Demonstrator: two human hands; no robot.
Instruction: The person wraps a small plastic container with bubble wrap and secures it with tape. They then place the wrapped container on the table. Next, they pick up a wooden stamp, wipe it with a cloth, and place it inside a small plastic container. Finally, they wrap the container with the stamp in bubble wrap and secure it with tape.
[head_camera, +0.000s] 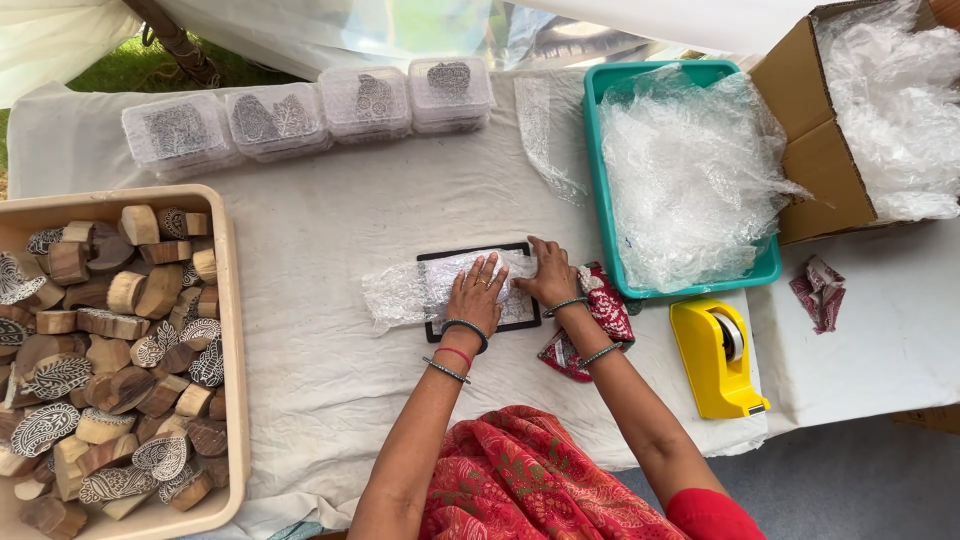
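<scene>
Bright, even daylight falls softly through the translucent canopy, leaving only faint shadows. Glare shines off the bubble wrap (690, 170) toward 1 o'clock. Focus is sharp throughout; straight edges bow slightly near the frame's borders.

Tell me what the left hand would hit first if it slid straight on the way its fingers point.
The left hand lies flat on the bubble wrap over the black tray, fingers pointing away from the person. Past the tray's far edge there is only bare cloth, then probably the clear boxes.
</scene>
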